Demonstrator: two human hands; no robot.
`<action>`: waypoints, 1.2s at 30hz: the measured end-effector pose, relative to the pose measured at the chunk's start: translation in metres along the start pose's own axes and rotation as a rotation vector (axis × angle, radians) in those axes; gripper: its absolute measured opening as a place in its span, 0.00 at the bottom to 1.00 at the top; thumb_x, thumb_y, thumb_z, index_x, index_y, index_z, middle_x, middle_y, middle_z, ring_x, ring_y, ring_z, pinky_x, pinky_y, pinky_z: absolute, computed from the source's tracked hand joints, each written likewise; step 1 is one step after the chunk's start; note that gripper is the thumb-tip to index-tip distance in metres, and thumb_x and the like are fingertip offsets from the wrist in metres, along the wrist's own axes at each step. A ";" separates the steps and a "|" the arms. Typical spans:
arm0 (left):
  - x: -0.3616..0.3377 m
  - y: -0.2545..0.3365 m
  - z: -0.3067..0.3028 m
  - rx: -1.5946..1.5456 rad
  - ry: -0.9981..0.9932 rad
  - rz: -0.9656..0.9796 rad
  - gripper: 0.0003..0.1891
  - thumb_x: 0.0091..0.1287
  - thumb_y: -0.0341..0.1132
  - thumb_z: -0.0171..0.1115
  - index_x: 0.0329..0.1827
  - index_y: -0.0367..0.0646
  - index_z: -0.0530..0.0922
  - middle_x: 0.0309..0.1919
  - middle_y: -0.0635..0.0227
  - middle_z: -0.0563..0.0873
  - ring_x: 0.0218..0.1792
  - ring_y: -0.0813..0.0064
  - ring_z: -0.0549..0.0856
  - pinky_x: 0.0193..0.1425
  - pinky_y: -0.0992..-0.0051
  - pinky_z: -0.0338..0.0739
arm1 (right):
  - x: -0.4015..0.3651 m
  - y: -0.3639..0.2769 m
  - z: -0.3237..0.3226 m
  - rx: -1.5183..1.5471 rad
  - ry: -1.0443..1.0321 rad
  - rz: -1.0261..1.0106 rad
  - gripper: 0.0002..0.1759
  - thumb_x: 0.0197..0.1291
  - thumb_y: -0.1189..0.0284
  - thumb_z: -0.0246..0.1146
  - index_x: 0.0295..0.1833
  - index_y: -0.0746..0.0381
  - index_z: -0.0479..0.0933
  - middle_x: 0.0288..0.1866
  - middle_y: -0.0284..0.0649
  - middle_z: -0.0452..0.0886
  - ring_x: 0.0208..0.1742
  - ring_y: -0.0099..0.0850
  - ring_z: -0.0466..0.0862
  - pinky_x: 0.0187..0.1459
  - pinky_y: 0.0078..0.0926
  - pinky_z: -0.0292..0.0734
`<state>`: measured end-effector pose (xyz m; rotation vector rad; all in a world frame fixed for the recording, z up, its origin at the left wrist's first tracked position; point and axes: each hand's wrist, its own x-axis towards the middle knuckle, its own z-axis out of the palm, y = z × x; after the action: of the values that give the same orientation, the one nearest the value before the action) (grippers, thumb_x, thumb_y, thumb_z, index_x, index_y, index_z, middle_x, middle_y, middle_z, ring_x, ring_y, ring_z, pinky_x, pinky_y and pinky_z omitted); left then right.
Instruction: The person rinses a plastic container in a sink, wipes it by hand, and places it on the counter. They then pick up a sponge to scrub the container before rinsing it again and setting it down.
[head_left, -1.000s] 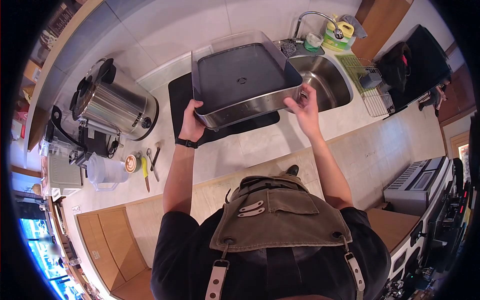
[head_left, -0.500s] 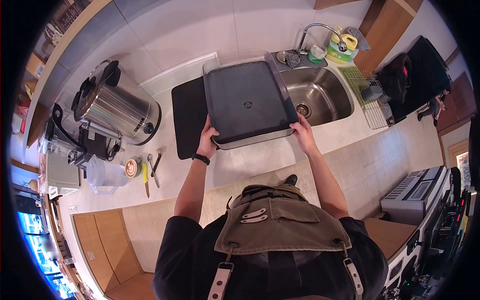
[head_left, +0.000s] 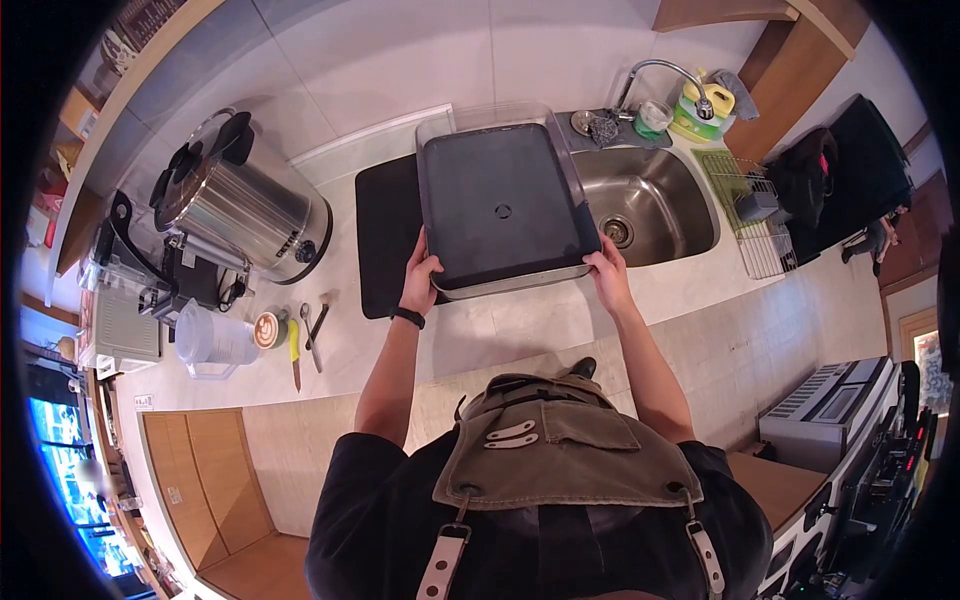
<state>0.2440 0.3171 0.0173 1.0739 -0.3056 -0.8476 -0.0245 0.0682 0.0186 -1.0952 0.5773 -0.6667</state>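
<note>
A large clear-walled tray with a dark flat inside (head_left: 503, 200) is between my two hands, over the counter and beside the sink. My left hand (head_left: 420, 278) grips its near left corner, thumb on the rim and fingers underneath or behind. At the near right corner my right hand (head_left: 608, 272) holds the rim in the same way. A black mat (head_left: 385, 240) lies on the counter to the left, partly covered by the tray. Whether the tray's underside touches the counter is hidden.
Right of the tray is a steel sink (head_left: 660, 205) with a faucet (head_left: 665, 65), then a wire rack (head_left: 755, 215). On the left stand a steel urn (head_left: 260, 205), a plastic pitcher (head_left: 210, 338), a latte cup (head_left: 268, 330) and a yellow-handled knife (head_left: 294, 345).
The whole view has shifted slightly, with the counter items appearing a little further right. Both hands keep their hold on the tray, which looks nearly unmoved against the counter.
</note>
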 end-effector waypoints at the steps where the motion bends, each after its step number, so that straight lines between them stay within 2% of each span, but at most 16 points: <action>1: -0.002 0.002 0.002 -0.017 -0.004 0.011 0.47 0.56 0.17 0.47 0.86 0.42 0.55 0.75 0.70 0.73 0.65 0.77 0.77 0.68 0.79 0.71 | -0.001 -0.002 0.001 0.006 -0.008 -0.011 0.37 0.59 0.78 0.61 0.78 0.65 0.66 0.64 0.35 0.79 0.60 0.24 0.78 0.61 0.23 0.72; 6: -0.014 -0.004 -0.006 -0.068 -0.039 0.064 0.47 0.55 0.17 0.48 0.86 0.42 0.56 0.75 0.69 0.73 0.68 0.76 0.76 0.70 0.78 0.70 | -0.004 -0.010 0.005 -0.035 -0.047 -0.080 0.36 0.60 0.78 0.61 0.77 0.65 0.67 0.65 0.36 0.78 0.60 0.22 0.78 0.60 0.21 0.73; 9: -0.015 -0.001 -0.014 -0.073 0.013 0.039 0.47 0.55 0.17 0.48 0.85 0.42 0.56 0.75 0.69 0.73 0.68 0.75 0.76 0.70 0.77 0.70 | -0.002 -0.004 0.013 -0.067 -0.054 -0.076 0.36 0.62 0.78 0.61 0.77 0.63 0.67 0.65 0.35 0.78 0.60 0.22 0.78 0.60 0.20 0.72; 15: -0.015 0.004 -0.015 -0.026 0.017 0.013 0.46 0.56 0.20 0.51 0.85 0.43 0.58 0.74 0.71 0.74 0.67 0.75 0.76 0.70 0.77 0.69 | 0.002 0.012 0.009 -0.023 -0.034 0.012 0.35 0.64 0.74 0.63 0.78 0.59 0.66 0.66 0.33 0.77 0.64 0.23 0.76 0.64 0.22 0.70; 18: -0.015 0.007 -0.012 -0.028 0.056 -0.017 0.46 0.56 0.22 0.52 0.85 0.44 0.58 0.73 0.72 0.75 0.66 0.75 0.76 0.70 0.77 0.69 | -0.001 0.009 0.010 -0.028 -0.024 0.088 0.36 0.66 0.71 0.65 0.78 0.63 0.64 0.66 0.35 0.77 0.66 0.26 0.76 0.68 0.24 0.68; 24: -0.016 0.019 -0.014 -0.045 0.025 0.003 0.44 0.56 0.24 0.53 0.84 0.44 0.61 0.68 0.72 0.78 0.64 0.73 0.78 0.70 0.75 0.71 | -0.004 0.004 0.014 -0.040 -0.084 0.043 0.37 0.66 0.67 0.68 0.76 0.71 0.64 0.66 0.41 0.77 0.66 0.28 0.76 0.69 0.28 0.68; 26: -0.018 0.019 -0.018 -0.049 0.017 -0.011 0.43 0.56 0.24 0.53 0.83 0.45 0.63 0.67 0.71 0.80 0.64 0.72 0.79 0.71 0.72 0.73 | -0.005 0.008 0.015 -0.060 -0.081 0.042 0.37 0.66 0.65 0.68 0.76 0.70 0.64 0.65 0.41 0.77 0.65 0.29 0.76 0.69 0.28 0.68; 30: -0.013 0.005 -0.021 -0.037 0.067 -0.023 0.44 0.57 0.25 0.54 0.84 0.47 0.61 0.67 0.70 0.79 0.65 0.70 0.79 0.71 0.70 0.73 | 0.000 0.023 0.005 -0.047 -0.086 0.067 0.40 0.66 0.62 0.69 0.77 0.70 0.62 0.65 0.42 0.77 0.66 0.29 0.76 0.68 0.28 0.68; 34: -0.017 0.006 -0.017 -0.035 0.061 -0.037 0.44 0.59 0.28 0.55 0.85 0.49 0.58 0.68 0.69 0.78 0.67 0.67 0.78 0.72 0.67 0.73 | -0.002 0.023 0.004 -0.009 -0.107 0.091 0.46 0.67 0.60 0.69 0.80 0.70 0.55 0.67 0.42 0.76 0.67 0.29 0.75 0.69 0.29 0.66; 36: -0.018 0.006 -0.016 -0.032 0.062 -0.031 0.44 0.60 0.29 0.55 0.85 0.49 0.57 0.69 0.69 0.77 0.67 0.66 0.77 0.72 0.65 0.72 | -0.005 0.024 0.005 0.029 -0.102 0.092 0.38 0.71 0.65 0.65 0.79 0.66 0.59 0.69 0.39 0.75 0.70 0.28 0.74 0.73 0.29 0.65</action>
<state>0.2451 0.3418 0.0177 1.0758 -0.2230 -0.8427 -0.0192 0.0819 -0.0019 -1.0624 0.5255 -0.5350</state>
